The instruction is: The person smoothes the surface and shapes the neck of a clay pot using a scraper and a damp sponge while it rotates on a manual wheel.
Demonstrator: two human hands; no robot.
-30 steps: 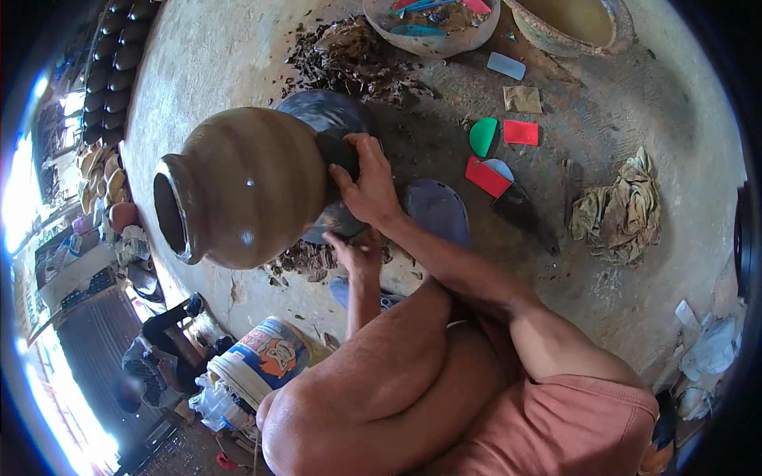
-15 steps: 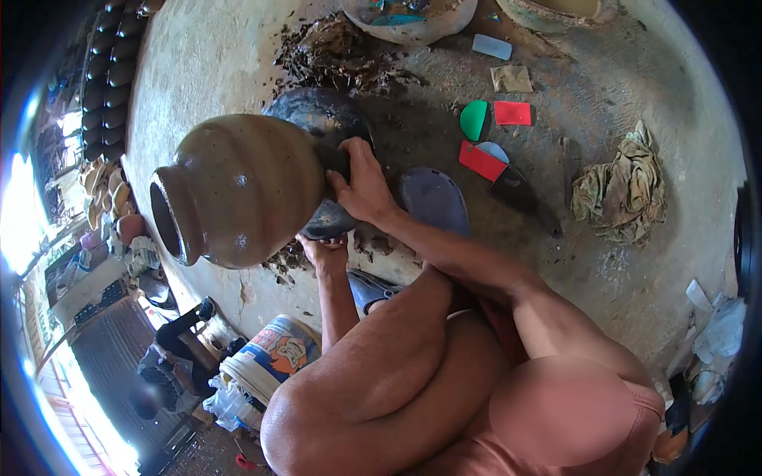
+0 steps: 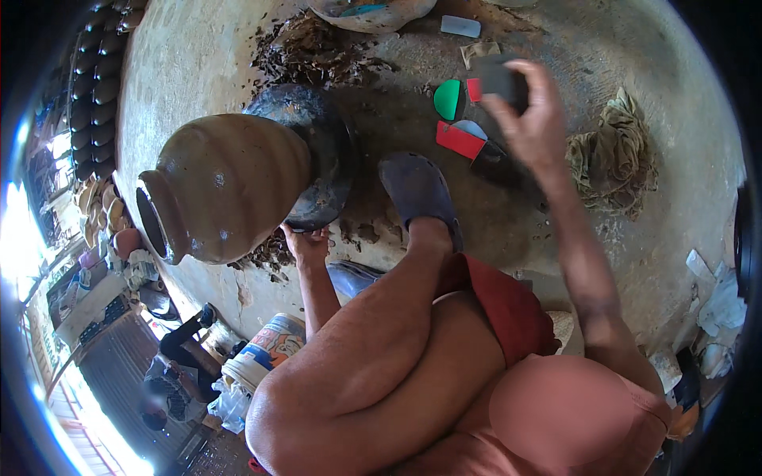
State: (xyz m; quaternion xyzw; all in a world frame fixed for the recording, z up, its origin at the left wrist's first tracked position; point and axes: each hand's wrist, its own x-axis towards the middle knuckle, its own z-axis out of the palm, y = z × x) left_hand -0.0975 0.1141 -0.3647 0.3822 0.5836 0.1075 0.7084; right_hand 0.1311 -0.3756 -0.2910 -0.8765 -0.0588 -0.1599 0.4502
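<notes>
I see the left hand (image 3: pixel 307 244) touching the edge of the dark wheel (image 3: pixel 335 170) at nine o'clock, but I can't tell from here whether its fingers close on it. The right hand (image 3: pixel 540 119), near two o'clock, is clamped on a dark block (image 3: pixel 502 82), thumb on one side and fingers on the other, well apart from the pot (image 3: pixel 230 182).

Working across my view, I have that brown, shiny pot toward ten, base on the wheel, mouth facing nine. A bucket (image 3: pixel 274 341) sits between seven and eight. Past eleven, dark clay scraps (image 3: pixel 317 47) lie near the wheel. I find a purplish clog (image 3: pixel 414 186) just off centre toward one, and farther out at one a green half-disc (image 3: pixel 447 99), with a red piece (image 3: pixel 459 140) just beside it. Between two and three, I get a crumpled cloth (image 3: pixel 611 163), close to the right wrist.
</notes>
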